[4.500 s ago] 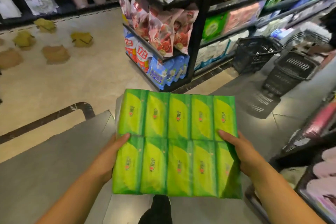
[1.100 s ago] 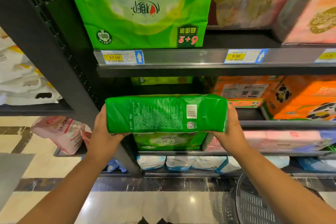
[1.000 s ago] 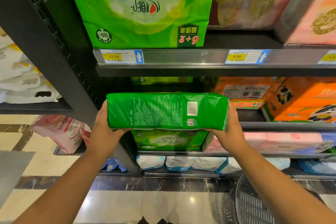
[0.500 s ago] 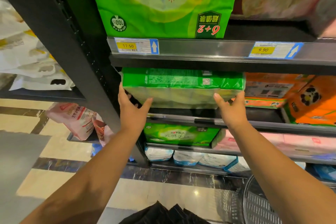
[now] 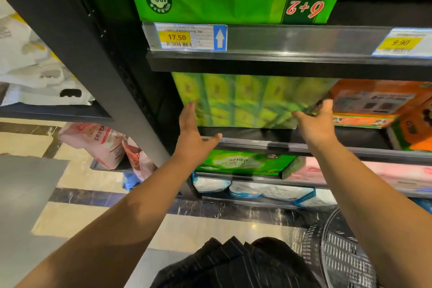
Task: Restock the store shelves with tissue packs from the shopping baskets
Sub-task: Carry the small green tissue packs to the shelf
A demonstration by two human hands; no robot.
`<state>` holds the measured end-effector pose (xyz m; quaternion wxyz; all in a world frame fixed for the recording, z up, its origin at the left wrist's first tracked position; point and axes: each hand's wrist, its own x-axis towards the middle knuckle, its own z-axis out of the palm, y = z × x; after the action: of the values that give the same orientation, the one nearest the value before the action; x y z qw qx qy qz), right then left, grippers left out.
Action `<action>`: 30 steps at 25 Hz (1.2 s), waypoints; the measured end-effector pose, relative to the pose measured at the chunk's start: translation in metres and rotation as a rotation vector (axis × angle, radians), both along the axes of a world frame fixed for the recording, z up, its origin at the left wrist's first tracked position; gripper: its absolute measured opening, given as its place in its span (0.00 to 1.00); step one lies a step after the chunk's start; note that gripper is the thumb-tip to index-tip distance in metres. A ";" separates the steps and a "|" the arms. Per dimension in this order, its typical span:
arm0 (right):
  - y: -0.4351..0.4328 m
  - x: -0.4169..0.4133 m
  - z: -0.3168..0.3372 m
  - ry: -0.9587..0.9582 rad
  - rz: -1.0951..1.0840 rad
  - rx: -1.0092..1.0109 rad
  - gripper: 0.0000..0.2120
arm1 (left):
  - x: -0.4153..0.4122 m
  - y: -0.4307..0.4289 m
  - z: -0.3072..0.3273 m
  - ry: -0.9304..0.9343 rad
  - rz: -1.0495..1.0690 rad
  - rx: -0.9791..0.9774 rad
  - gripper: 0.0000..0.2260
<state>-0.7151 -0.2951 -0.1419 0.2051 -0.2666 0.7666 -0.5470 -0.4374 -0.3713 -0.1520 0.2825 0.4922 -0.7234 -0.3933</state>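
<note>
Resting on the black shelf (image 5: 350, 137), the tissue pack (image 5: 245, 98) touches left hand (image 5: 191, 134) and right hand (image 5: 315, 124), both flat-fingered.

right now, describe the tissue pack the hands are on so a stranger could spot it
Find the yellow 17.50 price tag beside the black shelf upright, then look at the shelf directly below it. There stands a green tissue multi-pack, left hand and right hand touching its sides. Unlike the orange boxes to its right, its face is a grid of small yellow-green packets.
</note>
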 end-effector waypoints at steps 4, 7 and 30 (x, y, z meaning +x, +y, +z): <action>-0.012 -0.002 0.003 0.016 0.048 0.090 0.19 | -0.020 -0.009 -0.008 -0.174 -0.090 -0.006 0.34; -0.017 -0.006 -0.002 0.056 0.178 0.110 0.28 | -0.040 -0.018 -0.007 -0.229 -0.029 0.043 0.35; -0.051 0.009 -0.061 0.694 0.428 0.646 0.33 | -0.090 -0.074 -0.027 0.012 0.323 0.115 0.37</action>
<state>-0.7059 -0.3465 -0.2034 0.1180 -0.5062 0.8475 -0.1078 -0.5276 -0.4450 -0.1793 0.3178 0.6149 -0.6096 -0.3863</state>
